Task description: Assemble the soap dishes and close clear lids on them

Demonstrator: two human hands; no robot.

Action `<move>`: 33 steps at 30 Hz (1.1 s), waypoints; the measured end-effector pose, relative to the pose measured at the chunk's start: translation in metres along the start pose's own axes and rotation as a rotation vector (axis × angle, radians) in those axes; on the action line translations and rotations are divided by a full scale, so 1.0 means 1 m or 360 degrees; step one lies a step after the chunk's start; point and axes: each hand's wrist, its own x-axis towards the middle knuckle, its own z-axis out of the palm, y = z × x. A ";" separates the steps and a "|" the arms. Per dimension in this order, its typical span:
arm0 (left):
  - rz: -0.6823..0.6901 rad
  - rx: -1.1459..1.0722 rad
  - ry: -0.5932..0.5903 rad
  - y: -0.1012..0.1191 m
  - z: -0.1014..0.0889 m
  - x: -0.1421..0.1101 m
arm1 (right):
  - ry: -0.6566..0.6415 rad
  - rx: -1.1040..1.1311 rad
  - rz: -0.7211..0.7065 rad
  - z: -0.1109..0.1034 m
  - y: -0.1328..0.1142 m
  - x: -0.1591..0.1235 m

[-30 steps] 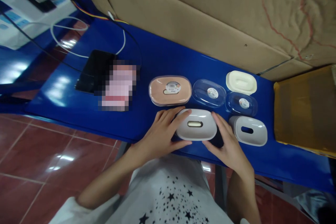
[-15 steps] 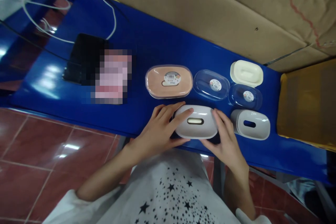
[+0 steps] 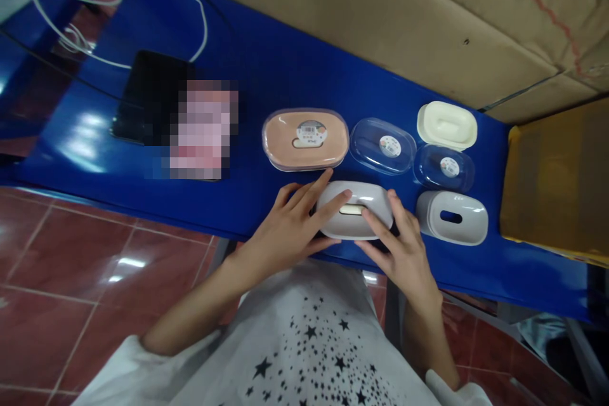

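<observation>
A light grey oval plastic box (image 3: pixel 354 228) with a slot in its sunken top sits near the table's front edge. Something cream-coloured (image 3: pixel 351 209) shows through the slot. My left hand (image 3: pixel 295 219) is closed around the box's left end, thumb in front and index finger on the top. My right hand (image 3: pixel 399 238) grips the right end, with one finger on the slot's right end and the thumb at the near side. Just behind stands a peach oval box (image 3: pixel 280 139) under a clear cover with a label.
Two clear labelled lids (image 3: pixel 368 146) (image 3: pixel 431 171) lie behind and to the right. Another grey slotted box (image 3: pixel 469 228) and a cream oval dish (image 3: pixel 428 120) stand at the right. A taped carton (image 3: pixel 552 184) borders the right side. A black device (image 3: pixel 152 89) with cables lies left on the blue table (image 3: pixel 238 196).
My right hand has shifted left over the box, and one finger now touches the slot. My left hand keeps its hold. The whole view has moved slightly.
</observation>
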 end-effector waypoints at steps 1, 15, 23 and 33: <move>0.0000 -0.0025 -0.0002 0.000 0.000 0.000 | -0.0025 0.0013 0.0003 -0.003 0.001 0.000; -0.0280 -0.0536 -0.0036 -0.009 0.000 -0.003 | -0.0156 -0.0177 0.0013 -0.047 0.075 0.102; -0.0178 -0.0643 0.0061 -0.010 -0.002 -0.001 | -0.0137 0.0043 -0.0036 -0.072 0.084 0.118; -0.0269 -0.0783 0.0134 -0.009 0.000 -0.001 | -0.0261 0.0250 -0.0122 -0.055 0.018 0.041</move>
